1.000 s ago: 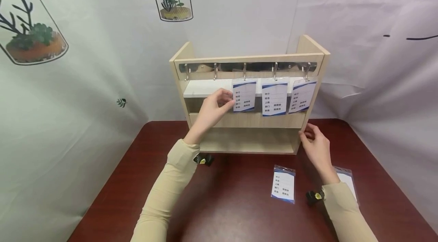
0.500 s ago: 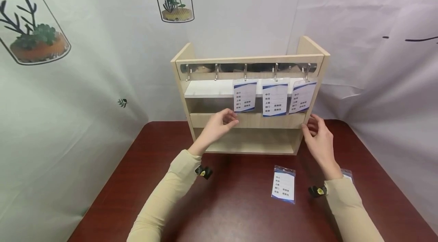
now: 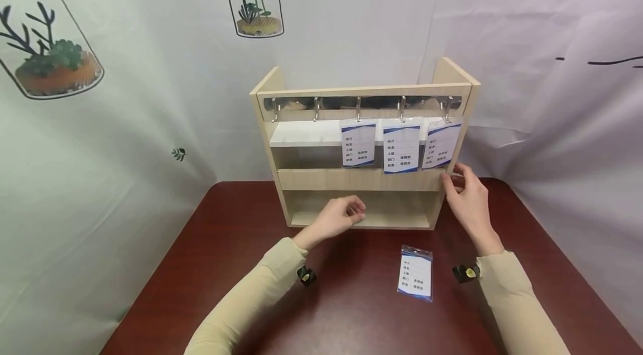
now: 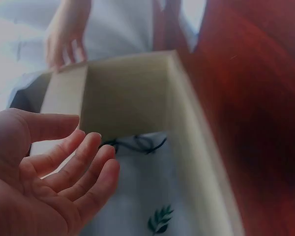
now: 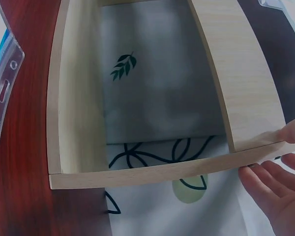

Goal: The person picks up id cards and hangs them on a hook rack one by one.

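A light wooden rack stands on the table, with a metal strip of hooks along its top. Three clear badge holders hang there: one from the middle hook, another to its right, and a tilted one at the right end. My left hand hovers before the rack's lower opening; its fingers are loosely curled and hold nothing. At the rack's right side my right hand pinches the side panel, thumb in front. Another badge holder lies flat on the table.
The dark red table extends in front of the rack. Behind it hangs a pale cloth printed with plants. On the left of the strip, two hooks carry nothing. A black wrist camera sits beside the right sleeve.
My left hand has moved down and right, away from the middle hanging badge. My right hand has slid a little up the side panel. The forearm now covers a badge at the table's right.
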A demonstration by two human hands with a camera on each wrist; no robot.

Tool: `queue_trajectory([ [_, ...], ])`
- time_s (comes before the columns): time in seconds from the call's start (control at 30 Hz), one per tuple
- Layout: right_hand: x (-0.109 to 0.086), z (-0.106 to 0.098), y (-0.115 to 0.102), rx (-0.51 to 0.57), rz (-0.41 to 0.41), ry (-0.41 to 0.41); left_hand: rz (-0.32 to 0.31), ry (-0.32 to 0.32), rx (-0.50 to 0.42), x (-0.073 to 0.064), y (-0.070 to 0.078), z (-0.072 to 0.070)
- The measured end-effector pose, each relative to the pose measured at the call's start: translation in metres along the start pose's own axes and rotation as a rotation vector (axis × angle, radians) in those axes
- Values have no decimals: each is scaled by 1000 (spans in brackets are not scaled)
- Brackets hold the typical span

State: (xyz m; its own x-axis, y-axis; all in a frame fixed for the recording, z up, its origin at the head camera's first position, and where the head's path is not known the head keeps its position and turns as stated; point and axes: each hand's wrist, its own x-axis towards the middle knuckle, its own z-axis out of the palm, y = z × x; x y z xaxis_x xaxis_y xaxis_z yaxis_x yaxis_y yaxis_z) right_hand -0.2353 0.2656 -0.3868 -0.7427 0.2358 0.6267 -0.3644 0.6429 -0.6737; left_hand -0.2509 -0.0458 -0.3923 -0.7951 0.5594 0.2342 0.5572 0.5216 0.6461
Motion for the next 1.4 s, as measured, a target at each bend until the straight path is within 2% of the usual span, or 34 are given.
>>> queue_trajectory([
  [0.27,3,-3,0,-9,10,-46,13,-123,25,-3,-2,32],
  [0.7,3,-5,2,-12,25,-37,10,-198,86,8,-1,72],
  [1.13,7,-9,2,17,131,-106,-32,-204,203,31,0,105],
  [1.4,7,-10,5,41,143,-128,-63,-218,225,43,-1,118],
])
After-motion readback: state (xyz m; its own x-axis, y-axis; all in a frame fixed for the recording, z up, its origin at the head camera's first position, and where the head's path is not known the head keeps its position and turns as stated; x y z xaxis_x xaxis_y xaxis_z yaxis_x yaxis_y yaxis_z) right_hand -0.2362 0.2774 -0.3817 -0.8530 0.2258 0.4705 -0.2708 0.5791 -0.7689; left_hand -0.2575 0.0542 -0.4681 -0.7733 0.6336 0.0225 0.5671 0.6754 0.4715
